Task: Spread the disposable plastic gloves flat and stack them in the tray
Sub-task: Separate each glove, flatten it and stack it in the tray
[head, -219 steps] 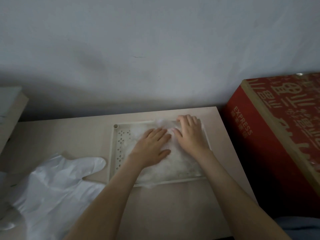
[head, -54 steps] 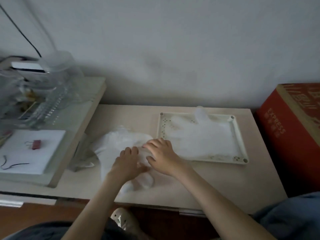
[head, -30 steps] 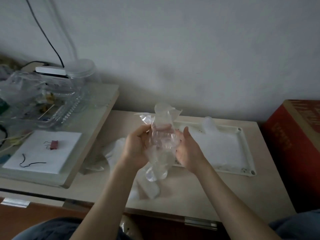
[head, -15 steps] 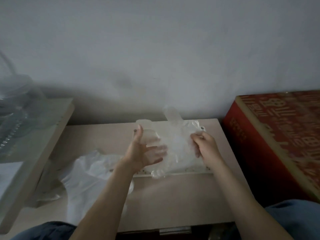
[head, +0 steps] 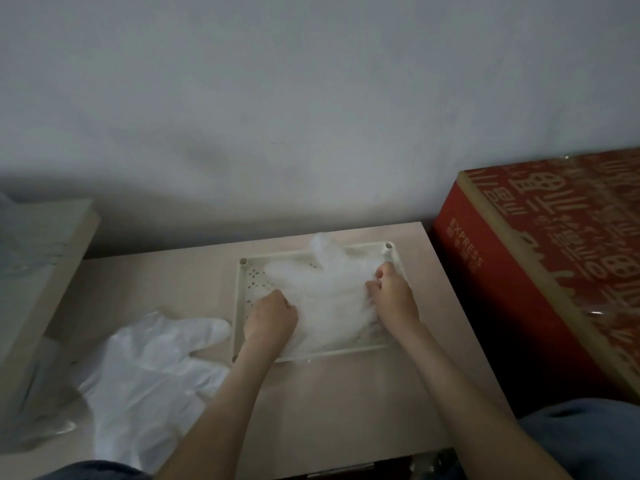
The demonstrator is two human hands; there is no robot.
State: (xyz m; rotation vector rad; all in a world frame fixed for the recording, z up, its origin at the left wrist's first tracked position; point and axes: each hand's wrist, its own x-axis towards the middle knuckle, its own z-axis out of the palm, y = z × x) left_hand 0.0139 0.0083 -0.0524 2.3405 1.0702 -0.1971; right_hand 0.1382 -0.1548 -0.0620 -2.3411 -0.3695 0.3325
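The cream tray (head: 254, 282) sits toward the far right corner of the table (head: 346, 410). The top glove (head: 329, 289) lies spread in it, with 1 film finger rising over the tray's far rim. The left hand (head: 272, 320) has its fingers curled on the glove's near left edge and the right hand (head: 391, 296) pinches the film at the glove's right side with curled fingers, while 1 loose heap of gloves (head: 149, 368) lies at the table's near left, just beside the tray, and a red carton (head: 540, 271) stands off the right edge.
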